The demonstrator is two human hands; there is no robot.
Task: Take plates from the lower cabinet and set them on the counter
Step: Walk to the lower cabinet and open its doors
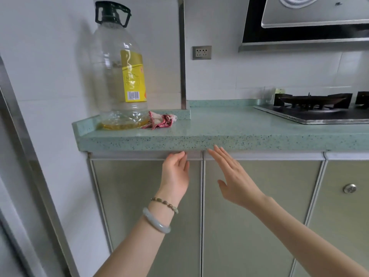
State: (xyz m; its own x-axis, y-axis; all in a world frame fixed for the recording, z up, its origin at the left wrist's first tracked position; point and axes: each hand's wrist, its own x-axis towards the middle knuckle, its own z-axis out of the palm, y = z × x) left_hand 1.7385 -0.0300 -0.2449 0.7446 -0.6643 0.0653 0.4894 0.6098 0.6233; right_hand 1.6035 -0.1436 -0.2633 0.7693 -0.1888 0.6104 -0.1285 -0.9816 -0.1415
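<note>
Two pale green lower cabinet doors stand shut under the speckled green counter (pixel 229 124). My left hand (pixel 175 172) rests its fingertips at the top edge of the left door (pixel 127 196), near the seam between the doors; two bracelets are on its wrist. My right hand (pixel 235 176) is flat with fingers apart, its fingertips at the top edge of the right door (pixel 279 196), just below the counter front. Neither hand holds anything. No plates are in view.
A large, nearly empty oil bottle (pixel 119 76) and a crumpled red-and-white cloth (pixel 161 120) sit at the counter's left end. A gas hob (pixel 319 108) lies at the right under a range hood (pixel 307 23). A third door with a round knob (pixel 349 188) is far right.
</note>
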